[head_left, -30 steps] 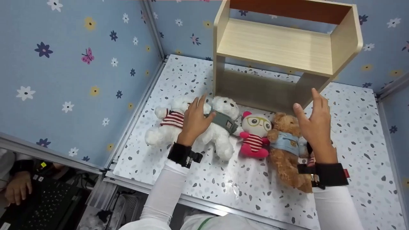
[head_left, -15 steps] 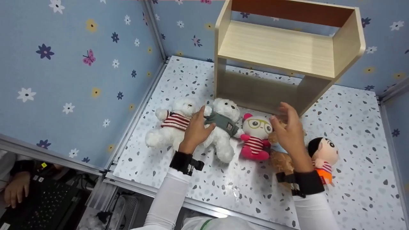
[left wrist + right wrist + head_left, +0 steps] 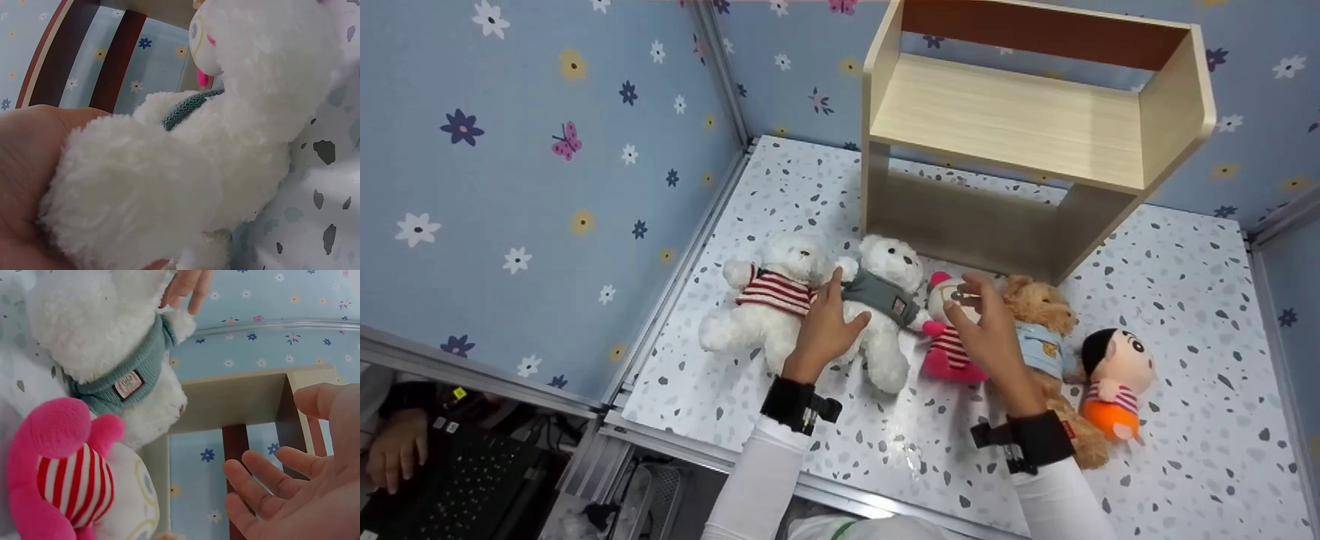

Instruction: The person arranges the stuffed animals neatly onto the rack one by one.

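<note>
Two white plush bears lie side by side: one in a red-and-white striped sweater (image 3: 775, 292), one in a green sweater (image 3: 877, 292). My left hand (image 3: 826, 327) is extended between them, thumb apart, its palm against white fur (image 3: 135, 191) in the left wrist view; some of its fingers are hidden there. My right hand (image 3: 991, 337) is over the pink panda doll (image 3: 947, 352), covering part of its face. In the right wrist view the right palm and relaxed fingers (image 3: 259, 486) hold nothing, apart from the panda doll (image 3: 73, 478).
Right of the panda doll lies a brown teddy bear (image 3: 1044, 307) in a blue top, then a black-haired doll (image 3: 1117, 386) with orange bottoms. Behind the toys stands a two-tier wooden shelf (image 3: 1005, 120). Another person's hand (image 3: 397, 450) rests by a laptop (image 3: 450, 476), lower left.
My right hand has moved left, from above the brown teddy bear's right side to the panda doll, uncovering the teddy bear and the black-haired doll. The left hand has barely moved.
</note>
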Demonstrator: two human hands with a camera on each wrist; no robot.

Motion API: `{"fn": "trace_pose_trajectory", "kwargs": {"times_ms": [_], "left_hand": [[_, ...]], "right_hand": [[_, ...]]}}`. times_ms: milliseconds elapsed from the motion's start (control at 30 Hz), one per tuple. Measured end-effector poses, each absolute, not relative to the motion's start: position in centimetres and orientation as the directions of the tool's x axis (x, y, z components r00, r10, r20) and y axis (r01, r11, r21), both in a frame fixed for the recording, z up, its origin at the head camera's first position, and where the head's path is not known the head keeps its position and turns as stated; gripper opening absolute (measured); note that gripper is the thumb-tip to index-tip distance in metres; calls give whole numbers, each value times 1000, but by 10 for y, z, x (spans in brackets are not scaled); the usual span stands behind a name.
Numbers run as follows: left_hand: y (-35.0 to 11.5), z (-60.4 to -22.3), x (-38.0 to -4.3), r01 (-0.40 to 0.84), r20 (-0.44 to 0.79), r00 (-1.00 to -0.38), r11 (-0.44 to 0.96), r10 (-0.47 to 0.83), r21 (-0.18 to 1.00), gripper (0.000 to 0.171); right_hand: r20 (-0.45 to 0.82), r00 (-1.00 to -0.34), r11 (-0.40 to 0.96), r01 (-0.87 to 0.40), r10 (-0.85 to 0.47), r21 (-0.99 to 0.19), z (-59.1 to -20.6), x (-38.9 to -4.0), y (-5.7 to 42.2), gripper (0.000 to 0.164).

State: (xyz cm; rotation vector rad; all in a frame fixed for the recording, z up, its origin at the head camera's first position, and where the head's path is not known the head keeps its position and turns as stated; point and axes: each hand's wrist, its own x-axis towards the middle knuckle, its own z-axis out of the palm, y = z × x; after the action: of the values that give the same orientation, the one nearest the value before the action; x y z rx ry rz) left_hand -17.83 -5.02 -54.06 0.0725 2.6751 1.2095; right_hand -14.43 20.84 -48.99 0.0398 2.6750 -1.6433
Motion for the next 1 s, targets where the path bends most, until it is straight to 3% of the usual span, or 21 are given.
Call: {"fn": "trace_pose_trajectory", "kwargs": {"times_ms": [767,1000], "left_hand": [[-38,-557,-166,-86,-209,-973,673,103,734,110],[-37,-564,-163,-111,-246,-964,690,101,715,102]], "right_hand": [[-82,-995,379,54,-60,-924,-540,-132,164,54],[-133,-988,412,90,-77,-907,-562,-125,154,59]]}}
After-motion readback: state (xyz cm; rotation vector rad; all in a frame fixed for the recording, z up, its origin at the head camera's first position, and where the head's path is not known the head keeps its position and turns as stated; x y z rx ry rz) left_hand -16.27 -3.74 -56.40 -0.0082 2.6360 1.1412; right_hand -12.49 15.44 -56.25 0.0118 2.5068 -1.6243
